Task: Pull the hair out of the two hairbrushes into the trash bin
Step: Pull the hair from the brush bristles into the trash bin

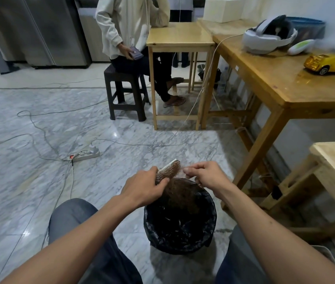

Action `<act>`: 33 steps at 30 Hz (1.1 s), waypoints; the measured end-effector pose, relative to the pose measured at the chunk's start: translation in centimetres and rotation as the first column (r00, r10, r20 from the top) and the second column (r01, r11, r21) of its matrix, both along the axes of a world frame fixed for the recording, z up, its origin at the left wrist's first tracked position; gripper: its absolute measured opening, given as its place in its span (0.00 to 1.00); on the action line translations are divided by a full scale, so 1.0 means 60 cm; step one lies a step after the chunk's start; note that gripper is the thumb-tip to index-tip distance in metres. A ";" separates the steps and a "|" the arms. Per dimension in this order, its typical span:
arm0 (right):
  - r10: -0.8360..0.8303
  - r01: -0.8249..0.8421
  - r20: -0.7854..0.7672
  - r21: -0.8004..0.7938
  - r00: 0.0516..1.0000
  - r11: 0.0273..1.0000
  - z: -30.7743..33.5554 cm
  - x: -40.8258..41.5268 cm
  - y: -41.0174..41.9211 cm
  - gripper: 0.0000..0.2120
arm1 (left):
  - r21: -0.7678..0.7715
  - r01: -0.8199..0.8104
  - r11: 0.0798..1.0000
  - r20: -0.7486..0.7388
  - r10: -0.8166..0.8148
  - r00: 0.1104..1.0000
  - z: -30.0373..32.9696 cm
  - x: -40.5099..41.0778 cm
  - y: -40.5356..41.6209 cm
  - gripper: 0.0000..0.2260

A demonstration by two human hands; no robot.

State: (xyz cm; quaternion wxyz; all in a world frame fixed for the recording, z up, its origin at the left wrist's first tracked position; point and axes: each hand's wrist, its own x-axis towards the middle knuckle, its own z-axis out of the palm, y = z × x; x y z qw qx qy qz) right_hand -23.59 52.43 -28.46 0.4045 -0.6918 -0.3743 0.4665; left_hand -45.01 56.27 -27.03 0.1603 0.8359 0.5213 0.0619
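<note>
My left hand (142, 186) grips brush (167, 170) over bin (209, 220). Right hand (202, 174) fingers pinch hair (177, 169). Next: tug hair free, drop in bin.

Wearer's body, seen from the head camera: both forearms bare to the elbow, no sleeves, watch or rings visible; left hand (142, 188) and right hand (205, 175) ungloved; both thighs clad in dark blue-grey trousers (70, 220).

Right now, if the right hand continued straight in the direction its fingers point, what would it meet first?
Probably the hairbrush held by the left hand: the right hand points left toward its hair-covered bristles, though depth is uncertain.
</note>
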 end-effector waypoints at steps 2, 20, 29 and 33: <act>-0.114 0.115 0.048 -0.012 0.992 0.993 -0.005 0.015 0.005 0.06 | -0.013 -0.002 1.000 0.003 0.002 1.000 -0.001 -0.010 0.003 0.17; 0.135 -0.126 0.084 -0.108 0.987 0.986 0.018 -0.007 0.002 0.24 | 0.055 0.103 0.993 -0.065 -0.100 0.993 0.004 0.003 0.000 0.16; -0.110 0.118 0.214 -0.024 0.970 0.993 -0.011 0.007 0.021 0.14 | 0.042 0.129 0.991 -0.080 -0.125 0.989 0.005 -0.013 -0.003 0.17; -0.261 0.275 0.207 -0.045 0.943 0.960 -0.016 0.019 0.034 0.12 | 0.051 0.106 0.993 -0.091 -0.101 0.991 0.008 -0.003 0.002 0.17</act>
